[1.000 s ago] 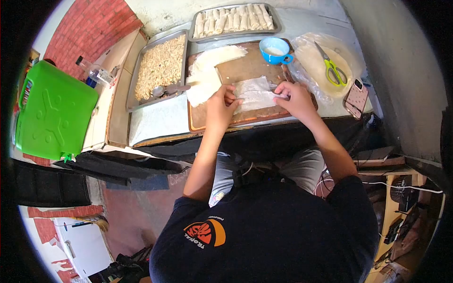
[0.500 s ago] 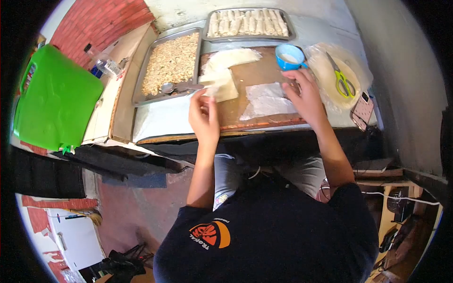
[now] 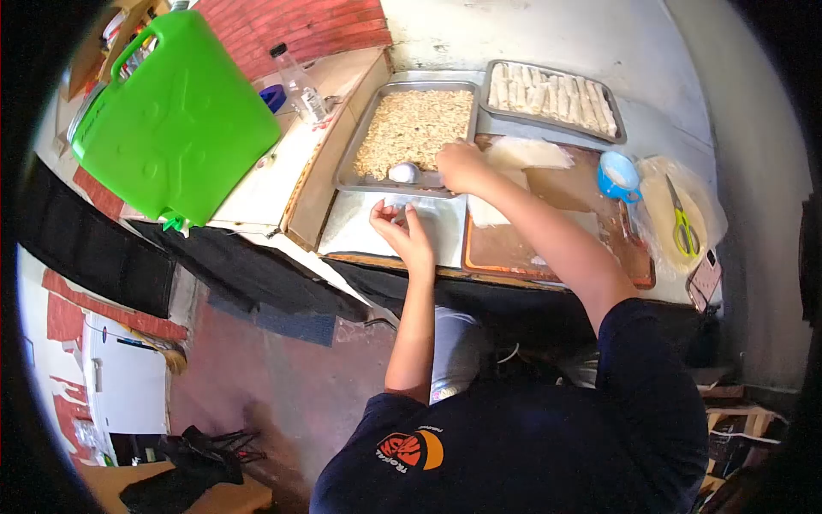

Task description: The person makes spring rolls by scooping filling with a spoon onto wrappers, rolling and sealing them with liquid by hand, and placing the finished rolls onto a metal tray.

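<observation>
My right hand (image 3: 461,166) is closed over the right edge of the filling tray (image 3: 347,163), by the handle of a metal scoop (image 3: 404,173); its grip is partly hidden. The scoop's bowl lies at the tray's near edge, beside the chopped filling (image 3: 415,128). Just in front of the tray, my left hand (image 3: 402,233) is raised with its fingers apart, holding nothing. Thin wrapper sheets (image 3: 529,153) lie on the brown board (image 3: 565,187) to the right, partly covered by my right forearm.
Behind the board is a tray of rolled pieces (image 3: 556,94). A blue cup (image 3: 618,176), green scissors (image 3: 682,224) on bagged wrappers (image 3: 655,193), and a phone (image 3: 705,278) are at the right. A green jug (image 3: 180,120) and a clear bottle (image 3: 301,90) stand at the left.
My view has swung left. My right hand has left the wrapper on the board and reached across to the scoop handle. My left hand has moved left, off the board, to the front of the filling tray.
</observation>
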`<state>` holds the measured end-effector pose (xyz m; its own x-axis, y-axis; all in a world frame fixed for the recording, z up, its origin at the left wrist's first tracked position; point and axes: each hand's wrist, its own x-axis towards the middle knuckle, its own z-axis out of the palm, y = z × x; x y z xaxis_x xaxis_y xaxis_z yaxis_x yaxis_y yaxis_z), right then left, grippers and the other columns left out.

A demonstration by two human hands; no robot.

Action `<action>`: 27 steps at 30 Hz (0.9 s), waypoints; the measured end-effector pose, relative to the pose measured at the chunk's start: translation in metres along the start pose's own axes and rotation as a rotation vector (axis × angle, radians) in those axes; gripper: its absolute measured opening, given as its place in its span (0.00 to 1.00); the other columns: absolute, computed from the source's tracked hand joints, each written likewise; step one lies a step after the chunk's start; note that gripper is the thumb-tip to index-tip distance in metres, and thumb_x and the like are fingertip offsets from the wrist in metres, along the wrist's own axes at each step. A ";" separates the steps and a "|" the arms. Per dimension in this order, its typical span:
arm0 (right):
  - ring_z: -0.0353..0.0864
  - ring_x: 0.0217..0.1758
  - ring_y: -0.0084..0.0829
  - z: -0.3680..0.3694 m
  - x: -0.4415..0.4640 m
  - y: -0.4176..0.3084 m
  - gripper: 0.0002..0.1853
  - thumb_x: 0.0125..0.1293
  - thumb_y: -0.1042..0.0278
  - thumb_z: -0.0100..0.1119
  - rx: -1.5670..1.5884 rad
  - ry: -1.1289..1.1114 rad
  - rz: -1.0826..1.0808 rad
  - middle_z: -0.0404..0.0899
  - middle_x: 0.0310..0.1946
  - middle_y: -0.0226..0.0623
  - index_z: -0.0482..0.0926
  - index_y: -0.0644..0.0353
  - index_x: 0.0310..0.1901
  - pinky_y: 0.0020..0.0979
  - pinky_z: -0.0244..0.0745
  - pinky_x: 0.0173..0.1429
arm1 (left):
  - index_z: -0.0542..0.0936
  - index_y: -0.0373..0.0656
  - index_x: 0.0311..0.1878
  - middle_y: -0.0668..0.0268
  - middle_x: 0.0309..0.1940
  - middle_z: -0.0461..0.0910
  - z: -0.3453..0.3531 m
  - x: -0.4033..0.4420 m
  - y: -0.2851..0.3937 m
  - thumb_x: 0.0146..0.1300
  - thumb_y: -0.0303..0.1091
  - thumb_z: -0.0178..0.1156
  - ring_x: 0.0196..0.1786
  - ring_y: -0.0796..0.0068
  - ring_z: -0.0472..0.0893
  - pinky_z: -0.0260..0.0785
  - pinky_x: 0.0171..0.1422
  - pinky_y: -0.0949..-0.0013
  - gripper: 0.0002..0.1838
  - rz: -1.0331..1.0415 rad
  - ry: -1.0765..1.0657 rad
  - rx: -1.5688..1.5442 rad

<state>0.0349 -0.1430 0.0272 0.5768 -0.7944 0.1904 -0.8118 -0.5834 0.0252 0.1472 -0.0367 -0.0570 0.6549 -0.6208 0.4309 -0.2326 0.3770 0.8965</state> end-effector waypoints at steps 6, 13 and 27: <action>0.87 0.33 0.42 0.002 0.034 -0.020 0.14 0.61 0.67 0.56 0.038 0.233 0.056 0.84 0.28 0.42 0.83 0.43 0.48 0.43 0.80 0.36 | 0.52 0.36 0.74 0.47 0.68 0.57 0.006 0.000 0.012 0.63 0.27 0.62 0.72 0.50 0.61 0.53 0.76 0.51 0.39 0.051 -0.110 0.091; 0.87 0.31 0.40 0.012 0.022 -0.021 0.16 0.57 0.67 0.58 -0.011 0.250 -0.205 0.84 0.26 0.39 0.84 0.44 0.48 0.41 0.79 0.33 | 0.53 0.29 0.72 0.43 0.67 0.57 0.006 0.003 0.004 0.65 0.25 0.57 0.72 0.47 0.60 0.49 0.78 0.52 0.35 0.126 -0.122 0.124; 0.86 0.37 0.42 -0.071 -0.007 0.057 0.11 0.62 0.63 0.58 0.017 -0.029 -0.191 0.86 0.33 0.39 0.86 0.44 0.44 0.43 0.79 0.41 | 0.57 0.29 0.70 0.44 0.68 0.59 0.004 0.001 0.008 0.65 0.28 0.57 0.72 0.47 0.60 0.49 0.77 0.53 0.33 0.118 -0.089 0.174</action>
<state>-0.0222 -0.1585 0.0969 0.7225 -0.6736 0.1558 -0.6861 -0.7263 0.0411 0.1428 -0.0372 -0.0488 0.5512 -0.6406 0.5346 -0.4298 0.3312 0.8400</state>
